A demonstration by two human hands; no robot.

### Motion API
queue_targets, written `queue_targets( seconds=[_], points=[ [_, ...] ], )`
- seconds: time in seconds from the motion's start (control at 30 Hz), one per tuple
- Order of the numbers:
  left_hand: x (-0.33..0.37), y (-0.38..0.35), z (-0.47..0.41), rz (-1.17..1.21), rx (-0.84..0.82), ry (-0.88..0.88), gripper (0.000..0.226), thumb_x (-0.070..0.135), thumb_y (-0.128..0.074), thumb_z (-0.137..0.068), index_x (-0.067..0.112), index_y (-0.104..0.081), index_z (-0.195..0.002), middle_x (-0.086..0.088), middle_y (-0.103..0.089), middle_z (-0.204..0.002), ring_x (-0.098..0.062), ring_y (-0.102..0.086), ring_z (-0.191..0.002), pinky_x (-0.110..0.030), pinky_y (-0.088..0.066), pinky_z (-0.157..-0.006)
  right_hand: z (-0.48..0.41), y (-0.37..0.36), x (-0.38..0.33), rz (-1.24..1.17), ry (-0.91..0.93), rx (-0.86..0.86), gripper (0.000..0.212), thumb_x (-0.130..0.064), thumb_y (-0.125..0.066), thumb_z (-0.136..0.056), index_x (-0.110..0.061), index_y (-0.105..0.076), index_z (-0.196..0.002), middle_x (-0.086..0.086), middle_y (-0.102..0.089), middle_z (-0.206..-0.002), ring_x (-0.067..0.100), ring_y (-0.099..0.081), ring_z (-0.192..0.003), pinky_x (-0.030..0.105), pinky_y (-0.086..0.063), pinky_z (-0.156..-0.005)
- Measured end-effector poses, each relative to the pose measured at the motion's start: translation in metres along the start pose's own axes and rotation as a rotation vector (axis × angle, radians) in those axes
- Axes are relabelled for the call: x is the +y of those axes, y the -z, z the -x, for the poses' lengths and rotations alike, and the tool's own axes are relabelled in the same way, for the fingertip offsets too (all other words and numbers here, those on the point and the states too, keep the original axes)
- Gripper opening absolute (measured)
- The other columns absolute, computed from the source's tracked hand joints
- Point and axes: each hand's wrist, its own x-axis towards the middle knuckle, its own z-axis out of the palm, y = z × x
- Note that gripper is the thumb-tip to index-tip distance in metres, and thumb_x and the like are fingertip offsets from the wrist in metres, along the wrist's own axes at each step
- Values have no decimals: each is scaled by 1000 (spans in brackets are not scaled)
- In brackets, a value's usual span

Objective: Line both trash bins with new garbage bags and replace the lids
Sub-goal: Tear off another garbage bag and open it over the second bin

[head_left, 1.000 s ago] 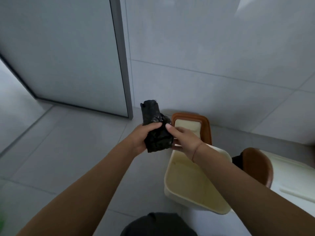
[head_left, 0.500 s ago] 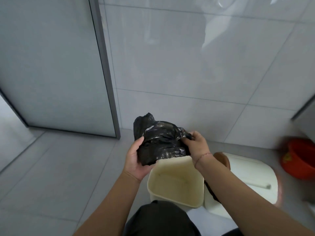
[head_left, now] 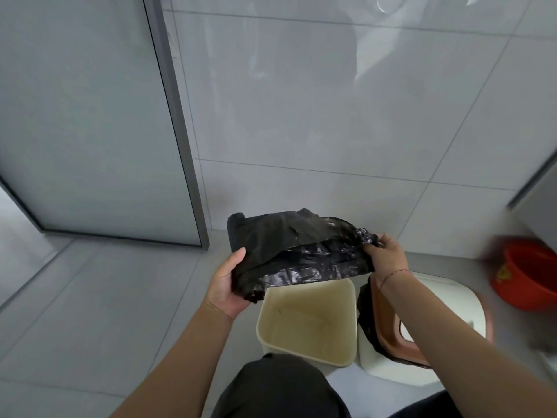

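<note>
At the far left I see a frosted glass door in a grey frame, standing on the grey tile floor. Moving in, my left hand is curled around the left end of a black garbage bag, thumb on top and fingers hidden underneath the bunched plastic. The bag is stretched sideways between both hands, partly spread, and it hangs in the air just above the back rim of the open bin. That bin is cream, square and unlined, and sits on the floor directly in front of me, with my dark-clothed knee covering its near edge. My right hand pinches the right end of the bag, fingers closed on a gathered edge; a thin red string circles that wrist. Just beside the open bin, under my right forearm, stands the second bin, where I can see black plastic and a brown lid, though the arm hides how they sit. At the far right a red basin rests on the floor, blurred.
</note>
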Motion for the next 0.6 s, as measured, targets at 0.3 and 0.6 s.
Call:
queue_targets(
  seconds=[0.3,0.6],
  points=[
    [-6,8,-12,-71,119,68,28,20,-59,-74,5,-78,-88,-13,-76,-83,-23,-70,-60,-27,-54,-49,21,-4,-3,-768,-489,-444,68,-68,-42,-83,-11,-65,-113,17,-72,-105,33,-60,-105,54,-46,-88],
    [-26,-32,-29,-411,169,106,32,-3,-61,-79,3,-67,-110,-18,-71,-104,-29,-70,-90,-31,-59,-68,65,-63,6,-455,-322,-659,53,-34,-57,-87,-5,-52,-132,13,-57,-134,26,-49,-129,43,-32,-112]
  ],
)
